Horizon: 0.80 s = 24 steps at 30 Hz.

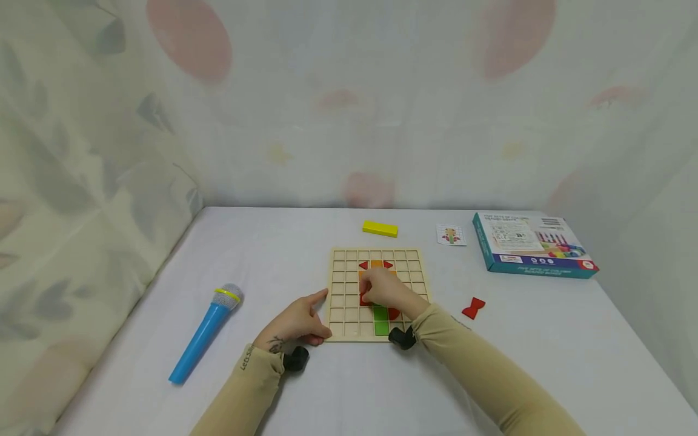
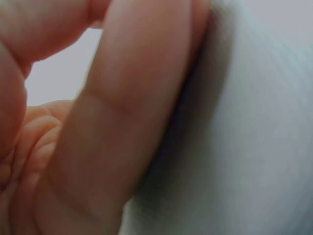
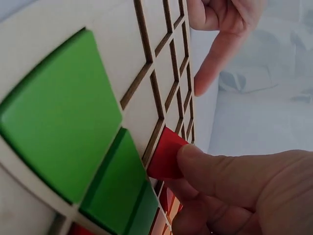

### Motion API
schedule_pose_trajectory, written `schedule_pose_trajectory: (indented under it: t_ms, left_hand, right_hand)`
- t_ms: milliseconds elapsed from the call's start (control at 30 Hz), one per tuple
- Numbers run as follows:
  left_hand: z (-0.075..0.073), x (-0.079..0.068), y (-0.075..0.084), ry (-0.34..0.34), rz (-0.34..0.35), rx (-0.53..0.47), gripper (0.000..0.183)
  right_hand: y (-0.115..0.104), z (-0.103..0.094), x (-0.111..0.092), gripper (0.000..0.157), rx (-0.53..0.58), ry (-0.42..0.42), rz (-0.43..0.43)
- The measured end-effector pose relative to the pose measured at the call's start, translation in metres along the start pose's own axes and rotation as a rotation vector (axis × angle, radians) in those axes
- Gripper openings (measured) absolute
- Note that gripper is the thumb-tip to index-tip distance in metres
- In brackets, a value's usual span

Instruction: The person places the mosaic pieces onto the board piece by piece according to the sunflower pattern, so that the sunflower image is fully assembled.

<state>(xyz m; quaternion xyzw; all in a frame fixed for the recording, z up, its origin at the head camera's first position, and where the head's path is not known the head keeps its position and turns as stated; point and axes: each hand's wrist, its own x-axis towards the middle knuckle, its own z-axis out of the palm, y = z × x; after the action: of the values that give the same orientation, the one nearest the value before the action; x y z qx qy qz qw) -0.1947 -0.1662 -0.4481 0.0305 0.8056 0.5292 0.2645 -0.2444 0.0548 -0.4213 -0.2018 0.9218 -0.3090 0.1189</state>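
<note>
A pale wooden grid board (image 1: 338,316) lies on the white table. My right hand (image 1: 389,287) is over its middle and pinches a red tile (image 3: 165,154) between thumb and fingers, at a grid square beside the green tiles (image 3: 63,117). At the board's left edge, my left hand (image 1: 294,320) touches the side with an extended index finger and thumb. An orange tile (image 1: 376,263) sits near the top, with small red triangles (image 1: 388,264) at its sides. My right hand partly covers the other tiles. Close, blurred fingers (image 2: 117,98) fill much of the left wrist view.
A blue toy microphone (image 1: 204,336) lies at the left. Behind the board are a yellow block (image 1: 380,229) and a small picture card (image 1: 451,235). A teal-edged box (image 1: 534,245) lies at the back right, and a red bow-shaped pair of pieces (image 1: 473,307) lies right of the board.
</note>
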Motion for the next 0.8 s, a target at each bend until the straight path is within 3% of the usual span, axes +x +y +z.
schedule_pose_trajectory:
  t_ms: [433, 800]
  left_hand:
    - [0.001, 0.000, 0.001, 0.003, -0.005, -0.004, 0.099]
    - [0.000, 0.000, 0.000, 0.006, -0.013, 0.000, 0.098]
  right_hand:
    - [-0.007, 0.006, -0.003, 0.010, -0.202, 0.016, 0.015]
    - [-0.013, 0.009, -0.005, 0.013, -0.244, 0.016, 0.029]
